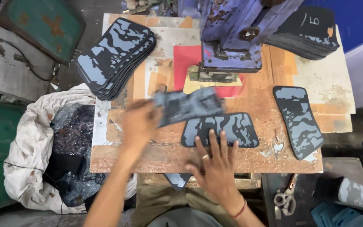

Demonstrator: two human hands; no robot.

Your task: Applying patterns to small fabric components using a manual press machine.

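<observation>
In the head view, a blurred camouflage piece (188, 106) was held in the grip of the left hand (139, 122), just in front of the blue press (232, 38). The right hand (216, 164) was laid flat, fingers spread, on a second piece (220, 129) near the front edge of the worktop (248, 157). That piece could probably be pushed over this edge by a careless sweep. Free room was left right of the press, before a third piece (298, 120).

A white cloth sack (27, 147) stands on the floor at 9 o'clock of the table, touching its left edge. It is crumpled, its mouth rolled open, and it is filled with dark blue-grey scraps. At 1 o'clock, the black top sheet of a stack (303, 31) bears a handwritten white mark (314, 20) and, at its right edge, a small orange patch (330, 31).
</observation>
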